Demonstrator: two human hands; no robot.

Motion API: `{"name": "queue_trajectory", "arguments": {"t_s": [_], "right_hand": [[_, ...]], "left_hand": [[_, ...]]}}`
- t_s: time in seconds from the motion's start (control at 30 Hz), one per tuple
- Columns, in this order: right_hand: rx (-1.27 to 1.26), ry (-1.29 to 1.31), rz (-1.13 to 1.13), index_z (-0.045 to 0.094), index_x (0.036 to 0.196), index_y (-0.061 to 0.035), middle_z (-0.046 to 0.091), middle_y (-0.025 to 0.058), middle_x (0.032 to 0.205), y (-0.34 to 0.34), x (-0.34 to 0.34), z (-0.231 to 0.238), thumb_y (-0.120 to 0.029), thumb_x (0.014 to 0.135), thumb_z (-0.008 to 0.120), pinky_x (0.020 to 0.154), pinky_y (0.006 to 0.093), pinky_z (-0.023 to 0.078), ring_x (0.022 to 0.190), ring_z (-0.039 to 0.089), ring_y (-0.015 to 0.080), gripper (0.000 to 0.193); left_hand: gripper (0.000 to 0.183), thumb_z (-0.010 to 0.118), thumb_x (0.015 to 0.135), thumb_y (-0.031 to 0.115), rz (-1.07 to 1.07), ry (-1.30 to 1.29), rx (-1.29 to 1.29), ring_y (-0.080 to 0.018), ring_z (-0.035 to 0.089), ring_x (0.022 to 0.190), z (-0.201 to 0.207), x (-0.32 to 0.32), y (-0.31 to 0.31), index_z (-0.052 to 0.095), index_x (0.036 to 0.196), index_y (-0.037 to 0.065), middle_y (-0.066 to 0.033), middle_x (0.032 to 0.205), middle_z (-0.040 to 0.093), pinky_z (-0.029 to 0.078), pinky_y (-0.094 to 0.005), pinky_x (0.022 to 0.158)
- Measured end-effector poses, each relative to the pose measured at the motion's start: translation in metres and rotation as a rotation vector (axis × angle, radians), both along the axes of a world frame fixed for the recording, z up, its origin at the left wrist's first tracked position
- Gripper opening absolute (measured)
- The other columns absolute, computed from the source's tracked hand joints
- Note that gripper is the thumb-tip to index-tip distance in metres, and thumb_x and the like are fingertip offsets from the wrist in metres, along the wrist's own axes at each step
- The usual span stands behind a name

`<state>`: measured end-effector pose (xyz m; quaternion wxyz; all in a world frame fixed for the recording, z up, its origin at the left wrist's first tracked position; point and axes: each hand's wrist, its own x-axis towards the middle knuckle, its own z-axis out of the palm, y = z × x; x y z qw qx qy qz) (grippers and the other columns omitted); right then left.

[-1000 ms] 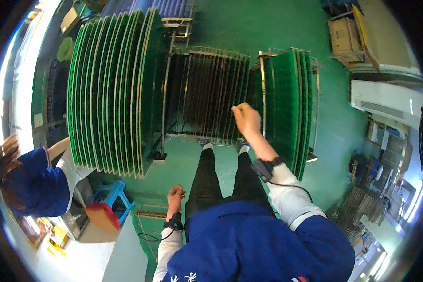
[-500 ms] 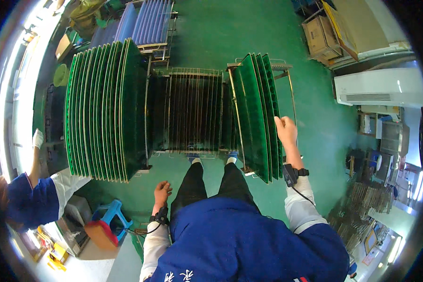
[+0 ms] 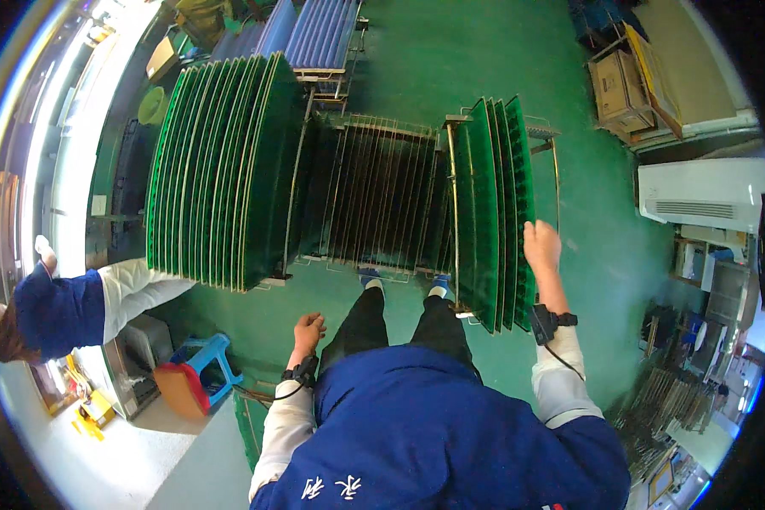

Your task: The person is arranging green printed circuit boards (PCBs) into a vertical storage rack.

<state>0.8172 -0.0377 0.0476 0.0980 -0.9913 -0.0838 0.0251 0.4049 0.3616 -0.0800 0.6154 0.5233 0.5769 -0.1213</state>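
My right hand [image 3: 542, 245] is closed on the edge of the rightmost of several green panels [image 3: 512, 187], which look like circuit board sheets. They stand upright in the right end of a metal rack [image 3: 452, 183]. My left hand [image 3: 308, 330] hangs beside my left leg with its fingers loosely bent and apart, holding nothing. A larger row of similar green panels [image 3: 268, 178] stands in the left part of the rack. Between the two groups are thin wire dividers [image 3: 382, 195] over a dark space.
A person [image 3: 64, 308] in a blue top stands at far left by a bright bench. Near them are a blue stool [image 3: 217, 365] and a brown seat with a red edge [image 3: 183, 391]. Behind the rack is a cart with blue ribbed sheets [image 3: 321, 38]. A cardboard box [image 3: 622, 89] stands at far right.
The whole view has shifted, so the rack appears further right. My right hand stays at the same panel's edge. My left hand remains low and unoccupied.
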Motion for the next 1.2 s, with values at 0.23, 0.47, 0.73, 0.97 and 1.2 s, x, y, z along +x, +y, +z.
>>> {"name": "queue_trajectory", "arguments": {"t_s": [0.23, 0.47, 0.73, 0.97, 1.2], "right_hand": [[0.009, -0.115, -0.011, 0.05, 0.071, 0.0026, 0.052, 0.022, 0.069, -0.006, -0.009, 0.156, -0.027, 0.088, 0.058, 0.06, 0.0463, 0.038, 0.065, 0.05, 0.0398, 0.035], [0.182, -0.384, -0.021, 0.049, 0.072, 0.0041, 0.045, 0.0138, 0.063, -0.013, -0.04, 0.262, -0.017, 0.091, 0.058, 0.056, 0.0351, 0.036, 0.059, 0.04, 0.0185, 0.029], [0.962, -0.714, -0.355, 0.065, 0.102, 0.004, 0.065, 0.0064, 0.096, 0.017, -0.049, 0.322, -0.014, 0.092, 0.059, 0.073, 0.026, 0.048, 0.081, 0.058, 0.0117, 0.022], [0.926, -0.32, -0.235, 0.066, 0.096, 0.0006, 0.065, 0.003, 0.088, 0.059, -0.035, 0.27, -0.012, 0.088, 0.065, 0.064, 0.0245, 0.045, 0.074, 0.056, 0.0087, 0.015], [0.825, -0.071, -0.018, 0.04, 0.056, -0.0039, 0.039, -0.0025, 0.053, 0.156, -0.027, 0.134, -0.018, 0.086, 0.064, 0.044, 0.0319, 0.028, 0.053, 0.034, 0.007, 0.041]], "left_hand": [[0.033, 0.064, 0.087, 0.017, 0.008, -0.024, 0.008, -0.0176, 0.064, 0.076, -0.003, 0.001, 0.001, 0.06, 0.115, 0.002, -0.0094, 0.099, 0.066, 0.051, -0.0308, 0.063], [0.032, 0.064, 0.086, 0.017, -0.03, -0.043, 0.0, -0.0178, 0.064, 0.075, -0.024, 0.0, 0.0, 0.06, 0.114, 0.003, -0.0088, 0.096, 0.065, 0.051, -0.0313, 0.061], [0.03, 0.065, 0.086, 0.017, -0.011, -0.05, 0.025, -0.0182, 0.064, 0.073, -0.019, 0.009, 0.005, 0.061, 0.112, 0.005, -0.0091, 0.094, 0.065, 0.051, -0.0304, 0.059], [0.029, 0.066, 0.085, 0.018, 0.017, -0.054, 0.035, -0.018, 0.065, 0.073, -0.015, -0.009, 0.006, 0.062, 0.11, 0.005, -0.0091, 0.093, 0.064, 0.051, -0.0302, 0.059], [0.029, 0.065, 0.086, 0.017, 0.052, -0.012, 0.012, -0.0183, 0.065, 0.074, -0.003, -0.03, 0.009, 0.06, 0.112, 0.005, -0.0091, 0.094, 0.064, 0.05, -0.0305, 0.059]]}}
